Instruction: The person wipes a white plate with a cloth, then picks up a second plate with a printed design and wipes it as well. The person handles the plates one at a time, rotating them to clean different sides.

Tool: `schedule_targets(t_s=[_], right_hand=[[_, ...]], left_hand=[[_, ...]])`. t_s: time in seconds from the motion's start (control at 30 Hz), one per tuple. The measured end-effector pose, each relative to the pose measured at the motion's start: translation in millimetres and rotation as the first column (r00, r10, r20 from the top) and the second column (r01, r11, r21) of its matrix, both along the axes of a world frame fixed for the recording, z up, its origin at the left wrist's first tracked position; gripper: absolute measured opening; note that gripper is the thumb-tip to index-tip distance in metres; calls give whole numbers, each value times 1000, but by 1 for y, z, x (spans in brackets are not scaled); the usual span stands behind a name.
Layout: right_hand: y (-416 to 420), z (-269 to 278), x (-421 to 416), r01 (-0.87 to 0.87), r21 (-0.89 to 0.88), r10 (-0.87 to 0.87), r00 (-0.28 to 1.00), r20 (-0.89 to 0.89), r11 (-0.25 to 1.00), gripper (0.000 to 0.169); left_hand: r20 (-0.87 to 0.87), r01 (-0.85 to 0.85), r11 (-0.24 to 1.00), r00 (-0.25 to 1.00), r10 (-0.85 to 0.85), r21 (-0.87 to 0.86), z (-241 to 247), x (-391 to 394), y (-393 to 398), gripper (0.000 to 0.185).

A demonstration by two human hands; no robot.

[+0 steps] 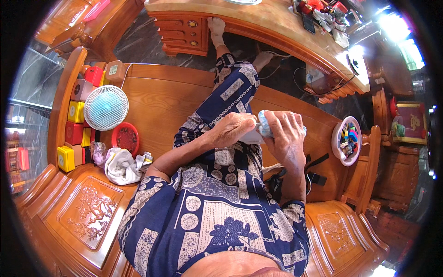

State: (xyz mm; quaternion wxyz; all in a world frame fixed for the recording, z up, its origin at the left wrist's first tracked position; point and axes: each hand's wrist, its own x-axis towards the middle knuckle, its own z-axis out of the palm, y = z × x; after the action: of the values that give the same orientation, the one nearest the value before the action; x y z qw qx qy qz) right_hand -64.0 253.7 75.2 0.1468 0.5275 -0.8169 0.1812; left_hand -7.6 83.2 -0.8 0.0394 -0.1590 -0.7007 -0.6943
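Above the lap, my left hand [232, 130] is closed on one end of a flat, pale, shiny plate-like piece [252, 135]; what it is exactly I cannot tell. My right hand [285, 136] grips a light blue and white patterned cloth [264, 124] at the piece's other end. The fingers of the right hand cover much of the cloth. Both hands are near each other, over the patterned navy trousers [226, 104].
On the wooden bench [155, 97], a round white fan [106, 108], a red dish [125, 139], boxes [75, 111] and a crumpled white cloth [121, 167] lie left. Rightward are a basin of small items [347, 140] and black straps [316, 161]. A stone-topped table [270, 24] stands ahead.
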Motion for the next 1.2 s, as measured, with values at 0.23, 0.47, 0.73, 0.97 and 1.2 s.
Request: schedule_targets(t_s=[0.23,0.47,0.73,0.97,1.2], right_hand=[[10,-12,-27,50,-134,-18,972,234,990,26],[67,-71,-67,403,-393,232,393,890,826,20],[73,-211,-51,832,-383,676,12,737,402,29],[70,-213,-47,823,-446,707,79,703,352,28],[85,-143,-72,670,-633,646,292,706,388,21]], left_hand=[[-17,-59,997,998,58,-56,1,-2,6,48],[39,-137,986,990,134,95,-9,-1,5,41],[116,-230,960,970,213,161,-13,-1,-1,40],[162,-194,959,973,163,206,-17,-1,-15,43],[82,-111,975,992,97,194,-4,-4,-21,40]])
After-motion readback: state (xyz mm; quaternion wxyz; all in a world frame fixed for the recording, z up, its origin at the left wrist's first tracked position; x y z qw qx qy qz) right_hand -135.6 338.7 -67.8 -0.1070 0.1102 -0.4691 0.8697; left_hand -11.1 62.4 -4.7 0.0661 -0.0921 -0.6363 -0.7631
